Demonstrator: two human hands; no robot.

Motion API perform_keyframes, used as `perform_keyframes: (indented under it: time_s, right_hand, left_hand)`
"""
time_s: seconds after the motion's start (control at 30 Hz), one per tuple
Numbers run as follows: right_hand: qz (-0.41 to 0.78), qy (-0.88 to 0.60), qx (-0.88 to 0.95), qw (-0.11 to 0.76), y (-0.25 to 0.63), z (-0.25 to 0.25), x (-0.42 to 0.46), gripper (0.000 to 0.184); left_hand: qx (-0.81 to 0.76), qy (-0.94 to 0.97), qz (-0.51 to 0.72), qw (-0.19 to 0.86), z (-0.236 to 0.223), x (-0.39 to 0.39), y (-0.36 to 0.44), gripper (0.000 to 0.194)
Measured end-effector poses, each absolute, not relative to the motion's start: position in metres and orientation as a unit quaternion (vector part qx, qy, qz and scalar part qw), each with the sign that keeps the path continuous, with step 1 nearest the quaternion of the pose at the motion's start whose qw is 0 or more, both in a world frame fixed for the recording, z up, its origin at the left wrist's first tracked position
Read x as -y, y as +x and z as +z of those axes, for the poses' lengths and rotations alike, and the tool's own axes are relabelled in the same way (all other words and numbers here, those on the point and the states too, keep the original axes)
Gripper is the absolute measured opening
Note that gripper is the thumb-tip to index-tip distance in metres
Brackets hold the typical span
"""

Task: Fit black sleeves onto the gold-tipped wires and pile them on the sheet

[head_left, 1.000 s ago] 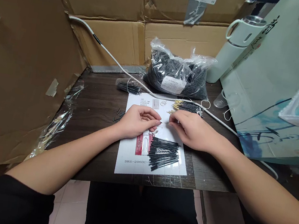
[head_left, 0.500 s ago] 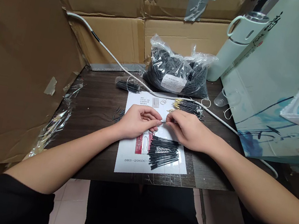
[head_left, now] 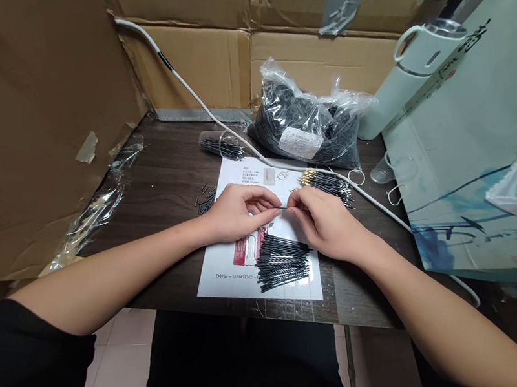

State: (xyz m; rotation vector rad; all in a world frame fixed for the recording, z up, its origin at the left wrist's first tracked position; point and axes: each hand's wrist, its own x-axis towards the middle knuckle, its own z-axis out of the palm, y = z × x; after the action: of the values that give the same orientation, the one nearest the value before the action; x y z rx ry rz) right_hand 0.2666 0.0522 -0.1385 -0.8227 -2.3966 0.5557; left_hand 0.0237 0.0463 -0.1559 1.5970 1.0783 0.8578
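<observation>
My left hand [head_left: 235,213] and my right hand [head_left: 325,220] meet over a white printed sheet [head_left: 225,280] on a dark wooden table [head_left: 167,179]. Both pinch a thin pin [head_left: 282,208] between their fingertips, one hand at each end. Just below the hands lies a pile of thin black tubes [head_left: 282,265]. Behind my right hand lies a bundle of gold-tipped black pins [head_left: 326,184]. A few short black tube pieces [head_left: 205,198] are scattered left of my left hand.
A clear bag full of black tubes [head_left: 303,128] sits at the table's back. A small bag of tubes [head_left: 221,146], a white cable [head_left: 190,94], a pale thermos [head_left: 405,73] and a large paper bag [head_left: 481,150] stand around. Cardboard boxes [head_left: 29,118] wall the left and back.
My hands have closed together slightly and lifted a little; the pin stays pinched between them. The view has shifted a little.
</observation>
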Motion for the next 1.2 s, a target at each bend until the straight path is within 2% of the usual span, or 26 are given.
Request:
perform_keyframes:
  time_s: [1.2]
  right_hand:
    - [0.197, -0.306, 0.891, 0.272, 0.2664, -0.1383, -0.0517, 0.008]
  left_hand:
    - [-0.440, 0.671, 0.349, 0.483, -0.1540, -0.0451, 0.0231, 0.026]
